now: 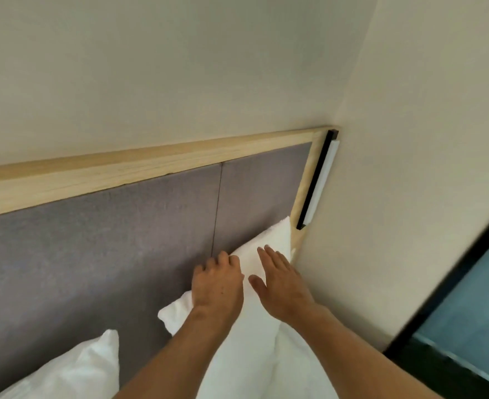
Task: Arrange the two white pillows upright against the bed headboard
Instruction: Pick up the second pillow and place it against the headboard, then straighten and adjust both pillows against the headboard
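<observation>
A white pillow (272,240) leans upright against the grey padded headboard (108,240) at its right end. My left hand (217,283) curls its fingers over the pillow's top edge and grips it. My right hand (280,279) lies flat and open on the pillow's front face, fingers spread. A second white pillow (73,370) stands at the lower left, also against the headboard, with only its upper corner in view. My forearms hide the lower part of the right pillow.
A pale wooden frame (151,165) borders the headboard. A black and white bar lamp (318,182) is mounted on the frame's right post. The side wall (410,168) stands close on the right, with a dark-framed opening (468,298) beyond it.
</observation>
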